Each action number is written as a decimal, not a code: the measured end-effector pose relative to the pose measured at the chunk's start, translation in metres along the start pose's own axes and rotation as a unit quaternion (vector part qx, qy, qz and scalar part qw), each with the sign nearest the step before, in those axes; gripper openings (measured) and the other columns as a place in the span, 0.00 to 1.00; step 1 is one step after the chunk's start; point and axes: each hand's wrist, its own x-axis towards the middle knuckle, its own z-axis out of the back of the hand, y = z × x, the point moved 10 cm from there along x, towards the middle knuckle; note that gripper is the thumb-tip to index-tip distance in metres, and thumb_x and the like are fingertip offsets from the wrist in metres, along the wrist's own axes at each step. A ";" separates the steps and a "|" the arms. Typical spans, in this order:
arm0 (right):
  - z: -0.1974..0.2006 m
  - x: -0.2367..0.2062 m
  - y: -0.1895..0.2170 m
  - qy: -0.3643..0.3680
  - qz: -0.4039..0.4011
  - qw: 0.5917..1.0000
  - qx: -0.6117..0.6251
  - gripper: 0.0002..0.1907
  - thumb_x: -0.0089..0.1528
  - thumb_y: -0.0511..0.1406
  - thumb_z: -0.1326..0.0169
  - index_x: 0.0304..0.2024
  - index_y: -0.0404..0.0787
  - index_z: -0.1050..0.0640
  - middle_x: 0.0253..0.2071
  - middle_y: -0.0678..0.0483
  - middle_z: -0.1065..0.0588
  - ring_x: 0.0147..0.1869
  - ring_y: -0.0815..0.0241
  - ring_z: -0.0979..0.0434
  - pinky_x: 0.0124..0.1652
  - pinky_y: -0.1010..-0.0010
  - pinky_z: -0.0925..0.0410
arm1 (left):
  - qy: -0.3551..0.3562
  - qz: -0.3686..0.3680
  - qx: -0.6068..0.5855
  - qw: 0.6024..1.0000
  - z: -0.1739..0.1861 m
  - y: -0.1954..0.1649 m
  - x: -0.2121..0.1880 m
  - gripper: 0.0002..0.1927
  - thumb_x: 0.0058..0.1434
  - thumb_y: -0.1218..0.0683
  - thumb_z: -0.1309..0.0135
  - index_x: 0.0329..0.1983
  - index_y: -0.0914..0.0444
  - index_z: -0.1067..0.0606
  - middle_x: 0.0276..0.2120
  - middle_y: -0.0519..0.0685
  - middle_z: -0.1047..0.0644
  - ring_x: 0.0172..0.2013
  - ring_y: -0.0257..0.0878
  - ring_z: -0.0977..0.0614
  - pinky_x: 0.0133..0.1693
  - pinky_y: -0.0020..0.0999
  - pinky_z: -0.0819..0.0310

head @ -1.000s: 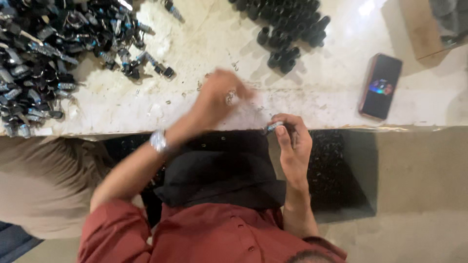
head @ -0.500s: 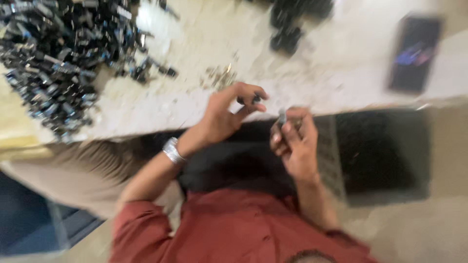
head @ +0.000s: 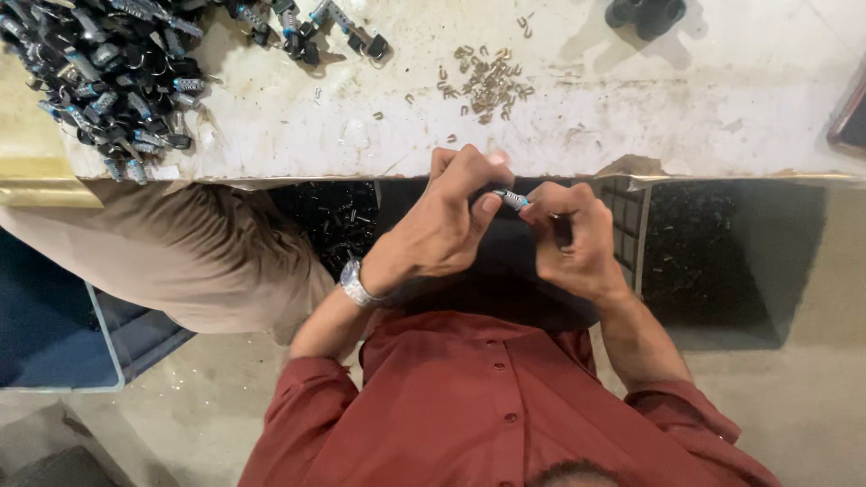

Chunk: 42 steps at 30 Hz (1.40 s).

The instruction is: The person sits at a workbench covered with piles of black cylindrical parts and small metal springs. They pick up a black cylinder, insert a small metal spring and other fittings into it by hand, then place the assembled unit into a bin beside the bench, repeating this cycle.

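Just below the near edge of the white, scuffed tabletop, the person's two hands meet over a dark lap. Between them is a small silvery cylindrical piece with a blue band, lying tilted and held off the tabletop, just in front of its edge. The left hand has its grip closed on one end of this piece, thumb pressed against bent fingers, and a metal wristwatch sits on that wrist. The right hand has its fingers curled tight at the piece's other end, so both grips are clamped on the same small part, the fingertips of the two hands nearly touching. On the tabletop straight above the hands lies a loose scatter of tiny brass-coloured clips, well apart from the hands. At the far left of the tabletop sits a large heap of dark and silvery parts, with a few more of the same kind strung out toward the middle. At the top right stand a few black round caps, partly cut off by the frame. Under the tabletop a dark crate holds many small dark pieces. The person wears a dark red buttoned shirt.
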 end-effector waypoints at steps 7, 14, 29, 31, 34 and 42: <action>-0.063 -0.014 -0.039 0.132 -0.176 0.972 -0.084 0.08 0.64 0.25 0.48 0.44 0.39 0.28 0.29 0.51 0.30 0.32 0.60 0.29 0.33 0.68 0.31 | 0.068 0.023 0.055 0.996 -0.015 0.024 -0.028 0.28 0.66 0.64 0.50 0.69 0.68 0.38 0.41 0.53 0.27 0.45 0.50 0.28 0.59 0.47 0.40; -0.055 0.019 -0.003 0.149 -0.071 0.978 -0.128 0.08 0.70 0.43 0.44 0.48 0.50 0.26 0.35 0.59 0.24 0.37 0.64 0.25 0.38 0.70 0.29 | -0.193 0.107 0.068 0.973 0.081 0.022 -0.088 0.20 0.53 0.68 0.50 0.49 0.63 0.27 0.32 0.50 0.22 0.48 0.47 0.24 0.61 0.43 0.38; 0.027 0.019 0.047 -0.171 0.106 0.919 -0.339 0.09 0.70 0.26 0.38 0.51 0.42 0.19 0.48 0.53 0.20 0.43 0.60 0.27 0.43 0.68 0.33 | -0.169 -0.023 0.639 0.750 0.139 0.052 0.036 0.10 0.58 0.59 0.37 0.43 0.61 0.20 0.52 0.52 0.19 0.59 0.49 0.24 0.65 0.45 0.41; 0.045 0.011 0.030 -0.212 0.033 0.956 -0.200 0.06 0.70 0.26 0.41 0.49 0.38 0.19 0.45 0.52 0.19 0.37 0.67 0.27 0.38 0.75 0.33 | -0.176 -0.037 0.554 0.813 0.146 0.045 0.028 0.11 0.62 0.57 0.35 0.45 0.63 0.21 0.50 0.52 0.20 0.59 0.49 0.24 0.65 0.47 0.40; 0.046 0.003 0.001 -0.246 -0.051 0.968 0.000 0.04 0.70 0.27 0.42 0.47 0.36 0.21 0.42 0.52 0.19 0.33 0.74 0.29 0.32 0.82 0.35 | -0.204 -0.017 0.362 0.910 0.150 0.027 0.005 0.11 0.64 0.59 0.33 0.48 0.65 0.20 0.46 0.52 0.19 0.54 0.48 0.22 0.60 0.44 0.32; -0.014 0.023 -0.001 -0.132 -0.077 0.981 0.121 0.04 0.70 0.27 0.48 0.45 0.37 0.24 0.44 0.51 0.17 0.27 0.75 0.30 0.25 0.83 0.37 | -0.246 0.049 -0.362 0.898 0.092 0.032 -0.020 0.10 0.66 0.59 0.42 0.48 0.67 0.24 0.48 0.51 0.20 0.49 0.38 0.19 0.52 0.34 0.23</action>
